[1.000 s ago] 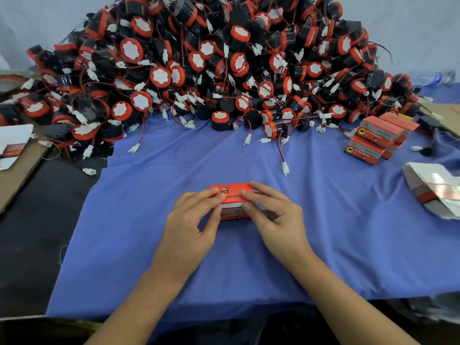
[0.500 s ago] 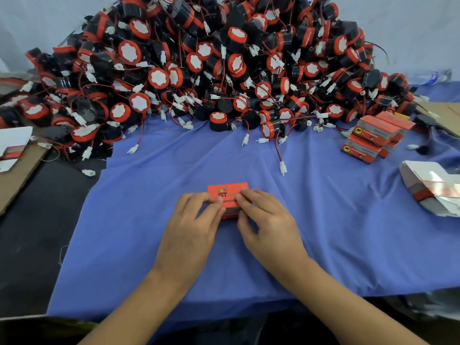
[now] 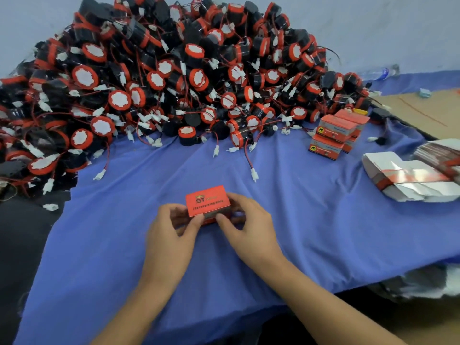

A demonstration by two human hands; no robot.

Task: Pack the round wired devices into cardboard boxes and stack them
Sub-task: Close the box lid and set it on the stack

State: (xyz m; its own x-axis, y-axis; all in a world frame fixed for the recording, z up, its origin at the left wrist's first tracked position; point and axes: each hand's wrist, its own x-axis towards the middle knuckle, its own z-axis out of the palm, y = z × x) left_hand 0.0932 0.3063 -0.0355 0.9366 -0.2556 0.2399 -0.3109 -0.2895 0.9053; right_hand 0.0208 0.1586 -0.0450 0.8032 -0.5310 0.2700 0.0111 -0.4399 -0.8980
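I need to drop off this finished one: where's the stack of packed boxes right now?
In the head view, the stack of packed boxes sits on the blue cloth at upper right, at the right foot of the device pile, just beyond the flat box blanks.

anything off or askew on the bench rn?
Nothing damaged or spilled. The stack of packed boxes at right is uneven, upper boxes offset from the lower ones. A few connectors trail loose from the device pile onto the blue cloth. Both hands hold the red box.

The heap of devices [image 3: 161, 83] runs off the left edge; box [image 3: 207, 201] print is blurred.
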